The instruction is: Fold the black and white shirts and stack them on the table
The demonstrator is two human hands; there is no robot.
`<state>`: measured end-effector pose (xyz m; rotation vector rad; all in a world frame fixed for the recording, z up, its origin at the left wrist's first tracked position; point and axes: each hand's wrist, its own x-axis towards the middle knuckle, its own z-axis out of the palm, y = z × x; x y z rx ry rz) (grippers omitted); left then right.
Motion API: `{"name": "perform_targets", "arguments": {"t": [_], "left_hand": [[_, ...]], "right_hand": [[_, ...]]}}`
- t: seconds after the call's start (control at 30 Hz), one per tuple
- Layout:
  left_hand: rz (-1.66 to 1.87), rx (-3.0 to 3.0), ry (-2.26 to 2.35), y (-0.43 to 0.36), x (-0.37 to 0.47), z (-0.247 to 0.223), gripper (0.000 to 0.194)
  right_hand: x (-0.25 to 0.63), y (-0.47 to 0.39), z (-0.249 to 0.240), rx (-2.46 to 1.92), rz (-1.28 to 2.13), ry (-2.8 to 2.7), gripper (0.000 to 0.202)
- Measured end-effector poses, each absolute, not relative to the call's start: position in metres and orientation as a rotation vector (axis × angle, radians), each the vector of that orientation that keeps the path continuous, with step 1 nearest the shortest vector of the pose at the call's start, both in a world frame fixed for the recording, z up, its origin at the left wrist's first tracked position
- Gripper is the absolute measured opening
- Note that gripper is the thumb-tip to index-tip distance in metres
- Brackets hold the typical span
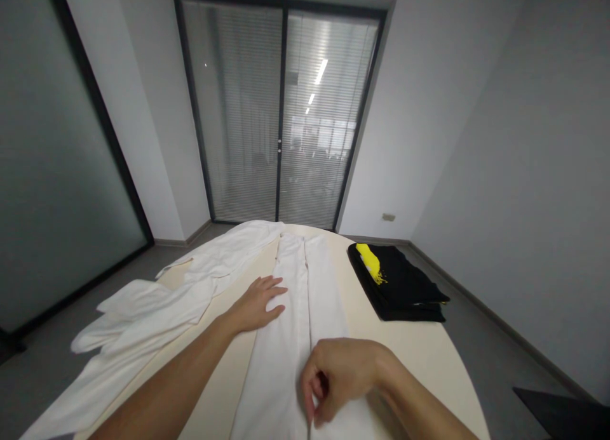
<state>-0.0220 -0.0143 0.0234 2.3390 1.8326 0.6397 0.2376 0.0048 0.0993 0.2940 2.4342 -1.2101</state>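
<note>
A long white garment (291, 313) lies lengthwise down the middle of the table, with a narrow dark line between its two side-by-side parts. My left hand (260, 303) rests flat on its left side, fingers spread. Lower down, my right hand (336, 376) is bent at the wrist, thumb and finger pinching the cloth along the middle line. A second white garment (190, 294), loosely spread and rumpled, lies to the left and hangs past the table's edge. Its exact kind cannot be made out.
Folded black clothing (405, 281) with a yellow print is stacked at the table's right edge. The pale table (429, 357) has a rounded rim. Beyond it stand glass doors with blinds (281, 110) and grey walls. A dark flat object (567, 414) shows at lower right.
</note>
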Motion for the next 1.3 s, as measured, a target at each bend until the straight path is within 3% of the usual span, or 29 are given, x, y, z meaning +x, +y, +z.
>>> {"name": "perform_targets", "arguments": {"t": [0.27,0.57,0.93,1.17,1.3], "left_hand": [[0.623,2.351,1.834,-0.013,-0.023,0.020,0.046],[0.650,2.342,1.818,-0.012,-0.025,0.019,0.046],[0.621,2.340,1.827,-0.012,-0.023,0.022,0.046],[0.598,2.314,1.837,-0.013,-0.024,0.023,0.047],[0.616,2.300,1.830,-0.014,-0.023,0.024,0.047]], "right_hand": [[0.233,-0.005,0.101,0.345,-1.094,2.443,0.038],[0.231,-0.013,0.099,0.187,-1.041,2.431,0.026],[0.224,-0.026,0.108,0.098,-0.911,2.443,0.036],[0.215,-0.055,0.080,0.055,-0.319,2.578,0.040],[0.209,-0.060,0.060,0.005,-0.226,2.544,0.038]]}}
